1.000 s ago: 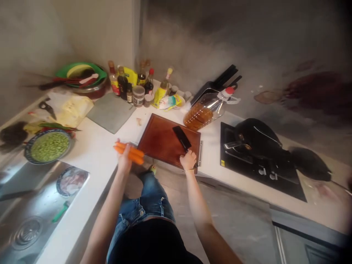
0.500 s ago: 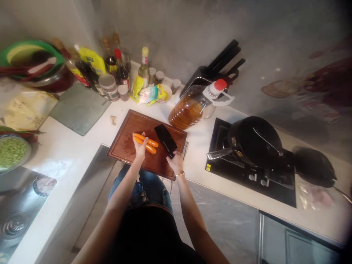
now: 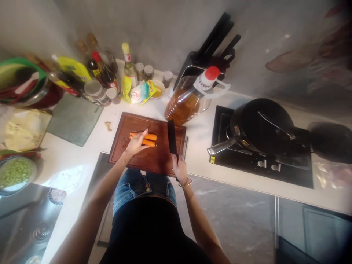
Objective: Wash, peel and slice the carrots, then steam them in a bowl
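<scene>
Two peeled orange carrots lie side by side on a brown wooden cutting board. My left hand lies across them near their left ends, fingers on the far side and thumb on the near side. It covers the middle of both. In my right hand is a black kitchen knife, gripped by its handle. Its broad blade points away from me over the right part of the board, to the right of the carrots and apart from them.
A large oil jug stands behind the board, with a knife block beyond it. To the right, a lidded black pan sits on the cooktop. Sauce bottles, a grey-green mat and a sink are leftward.
The carrots now rest on the board, where my left hand earlier held them up. My right hand has turned the knife from lying diagonally, broad side up, to pointing away from me.
</scene>
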Demonstrator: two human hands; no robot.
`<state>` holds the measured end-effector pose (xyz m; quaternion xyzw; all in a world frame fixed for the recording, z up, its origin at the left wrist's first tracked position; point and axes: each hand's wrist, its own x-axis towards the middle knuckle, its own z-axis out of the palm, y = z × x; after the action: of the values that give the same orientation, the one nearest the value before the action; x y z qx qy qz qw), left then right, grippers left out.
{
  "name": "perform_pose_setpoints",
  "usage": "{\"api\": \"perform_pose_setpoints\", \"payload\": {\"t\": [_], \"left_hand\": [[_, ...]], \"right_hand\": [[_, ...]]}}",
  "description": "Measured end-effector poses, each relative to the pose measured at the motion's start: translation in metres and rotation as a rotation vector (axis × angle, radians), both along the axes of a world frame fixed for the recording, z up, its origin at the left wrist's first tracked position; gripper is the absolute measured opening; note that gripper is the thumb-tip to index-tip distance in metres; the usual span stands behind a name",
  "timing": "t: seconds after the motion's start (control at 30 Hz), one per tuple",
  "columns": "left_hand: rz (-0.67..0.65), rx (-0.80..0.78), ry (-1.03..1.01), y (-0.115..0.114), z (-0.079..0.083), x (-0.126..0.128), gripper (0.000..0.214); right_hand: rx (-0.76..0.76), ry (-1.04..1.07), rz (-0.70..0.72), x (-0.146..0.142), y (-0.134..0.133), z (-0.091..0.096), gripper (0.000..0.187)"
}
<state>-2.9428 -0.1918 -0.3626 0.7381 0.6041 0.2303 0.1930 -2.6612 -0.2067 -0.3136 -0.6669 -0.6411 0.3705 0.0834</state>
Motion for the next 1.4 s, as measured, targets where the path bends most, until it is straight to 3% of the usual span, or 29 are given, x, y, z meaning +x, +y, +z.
{"api": "perform_pose_setpoints", "payload": {"t": [0.1,0.27,0.47,0.87,1.17,1.4], "left_hand": [[0.179,0.027,-0.016,0.000,-0.012,0.015,0.087],[0.384,0.068,-0.032,-0.018,-0.023,0.045,0.074],[0.387,0.065,-0.016,-0.019,-0.021,0.047,0.068],[0.368,-0.003,-0.103,-0.015,-0.020,0.043,0.061],[0.376,-0.016,-0.084,-0.002,-0.014,0.031,0.064],[0.301,-0.027,-0.032,-0.012,-0.019,0.037,0.063]], "right_hand": [[-0.015,-0.032,-0.005,-0.005,-0.006,0.007,0.051],[-0.062,-0.169,0.078,-0.022,-0.020,0.025,0.037],[-0.172,-0.298,0.189,-0.041,-0.024,0.042,0.025],[-0.325,-0.409,0.174,-0.067,-0.010,0.057,0.035],[-0.365,-0.341,0.148,-0.088,0.021,0.037,0.042],[-0.302,-0.302,0.119,-0.092,0.028,0.010,0.044]]}}
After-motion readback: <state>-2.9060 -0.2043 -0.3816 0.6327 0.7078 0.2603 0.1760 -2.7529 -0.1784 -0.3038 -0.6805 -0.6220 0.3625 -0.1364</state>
